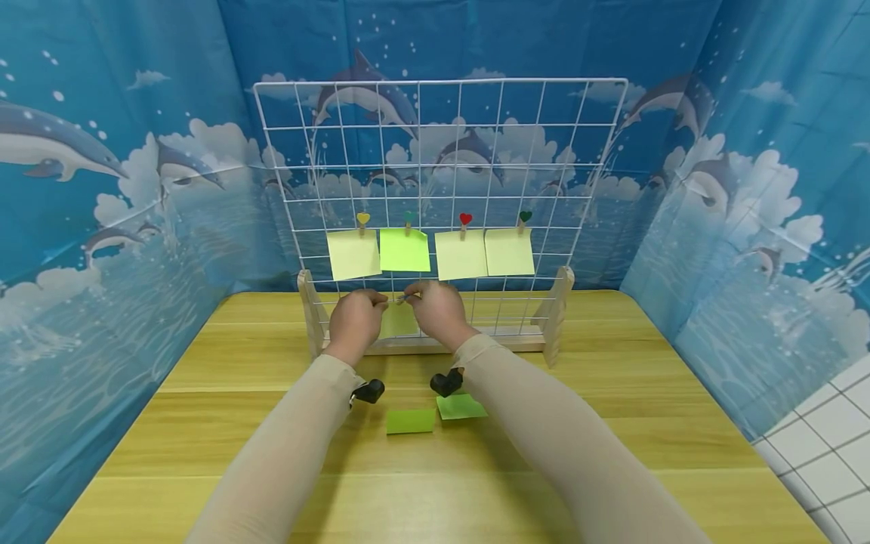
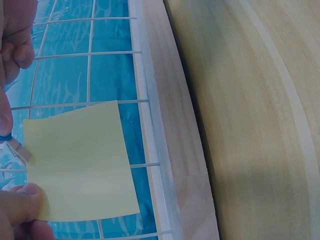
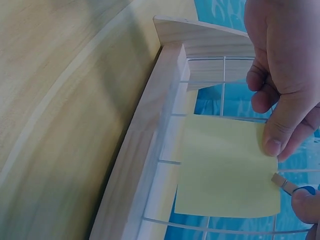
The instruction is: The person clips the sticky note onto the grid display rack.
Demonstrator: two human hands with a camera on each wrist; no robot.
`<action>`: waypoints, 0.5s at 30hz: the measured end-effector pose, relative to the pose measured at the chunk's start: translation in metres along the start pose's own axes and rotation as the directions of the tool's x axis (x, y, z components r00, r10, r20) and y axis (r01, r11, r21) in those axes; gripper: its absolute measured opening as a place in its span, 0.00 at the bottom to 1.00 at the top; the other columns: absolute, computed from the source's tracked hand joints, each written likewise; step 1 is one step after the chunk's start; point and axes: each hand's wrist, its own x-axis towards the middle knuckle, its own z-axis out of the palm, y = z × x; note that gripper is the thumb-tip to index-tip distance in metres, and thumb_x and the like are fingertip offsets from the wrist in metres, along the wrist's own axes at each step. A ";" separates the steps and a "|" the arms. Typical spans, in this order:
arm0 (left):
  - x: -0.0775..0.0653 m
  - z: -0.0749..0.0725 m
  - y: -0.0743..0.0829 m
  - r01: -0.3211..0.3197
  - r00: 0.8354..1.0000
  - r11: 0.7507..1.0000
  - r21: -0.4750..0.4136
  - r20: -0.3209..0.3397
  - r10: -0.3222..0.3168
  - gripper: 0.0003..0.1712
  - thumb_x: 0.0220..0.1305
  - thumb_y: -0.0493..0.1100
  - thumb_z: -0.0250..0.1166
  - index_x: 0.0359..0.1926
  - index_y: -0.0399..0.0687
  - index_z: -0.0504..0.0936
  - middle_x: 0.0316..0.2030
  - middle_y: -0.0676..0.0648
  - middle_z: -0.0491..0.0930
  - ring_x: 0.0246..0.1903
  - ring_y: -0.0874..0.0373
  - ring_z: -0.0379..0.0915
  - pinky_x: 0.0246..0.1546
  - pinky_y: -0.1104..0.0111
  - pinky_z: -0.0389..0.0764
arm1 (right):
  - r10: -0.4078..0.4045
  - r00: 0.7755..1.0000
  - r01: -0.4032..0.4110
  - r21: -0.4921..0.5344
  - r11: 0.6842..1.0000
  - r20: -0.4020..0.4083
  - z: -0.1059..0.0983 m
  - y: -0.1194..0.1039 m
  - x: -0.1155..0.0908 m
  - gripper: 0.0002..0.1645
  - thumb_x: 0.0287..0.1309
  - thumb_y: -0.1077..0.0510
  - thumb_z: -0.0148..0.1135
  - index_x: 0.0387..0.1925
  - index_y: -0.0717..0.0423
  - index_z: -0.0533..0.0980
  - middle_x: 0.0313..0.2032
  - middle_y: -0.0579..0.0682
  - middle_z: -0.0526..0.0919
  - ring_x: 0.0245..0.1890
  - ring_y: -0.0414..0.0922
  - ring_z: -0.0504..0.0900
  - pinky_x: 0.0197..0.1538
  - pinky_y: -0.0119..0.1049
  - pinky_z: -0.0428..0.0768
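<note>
My left hand (image 1: 356,321) pinches a pale yellow sticky note (image 3: 227,170) at its upper left corner, between thumb and finger. The note hangs flat in front of the lower part of a white wire grid (image 1: 419,162). In my right hand (image 1: 440,310), the fingertips pinch a small wooden clothespin (image 3: 283,183) with a blue piece on its end. The clothespin's tip is right at the note's upper edge in both wrist views. Above the hands, pale yellow notes (image 1: 354,255) and a bright green note (image 1: 405,251) hang in a row from heart-topped clothespins.
Wooden feet (image 1: 559,317) and a wooden base bar (image 3: 137,150) support the grid on the wooden table (image 1: 612,423). Two folded green notes, a yellow-green one (image 1: 411,421) and a brighter one (image 1: 461,406), lie under the forearms. A blue dolphin-print curtain (image 1: 88,249) surrounds the table.
</note>
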 end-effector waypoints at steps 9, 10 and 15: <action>-0.001 -0.001 0.000 0.012 1.000 1.000 -0.018 0.012 -0.011 0.16 0.79 0.49 0.61 0.58 0.53 0.89 0.58 0.47 0.87 0.52 0.47 0.86 0.48 0.54 0.86 | -0.017 1.000 0.017 -0.025 1.000 0.011 -0.001 -0.004 0.001 0.13 0.77 0.53 0.61 0.54 0.49 0.88 0.45 0.47 0.93 0.26 0.40 0.84 0.34 0.35 0.83; -0.001 -0.001 0.000 0.013 1.000 1.000 -0.019 0.012 -0.012 0.16 0.79 0.49 0.61 0.59 0.53 0.89 0.58 0.47 0.87 0.52 0.47 0.86 0.47 0.54 0.86 | -0.016 1.000 0.016 -0.029 0.999 0.009 -0.001 -0.004 0.002 0.13 0.77 0.53 0.62 0.53 0.49 0.88 0.45 0.46 0.93 0.27 0.41 0.85 0.35 0.36 0.83; 0.000 -0.001 -0.001 0.011 1.000 1.000 -0.014 0.012 -0.011 0.16 0.79 0.49 0.61 0.58 0.53 0.89 0.59 0.48 0.87 0.52 0.48 0.86 0.48 0.54 0.86 | -0.019 1.000 0.019 -0.036 0.999 0.007 0.001 -0.004 0.003 0.13 0.76 0.54 0.62 0.53 0.49 0.88 0.47 0.47 0.92 0.32 0.41 0.87 0.38 0.36 0.85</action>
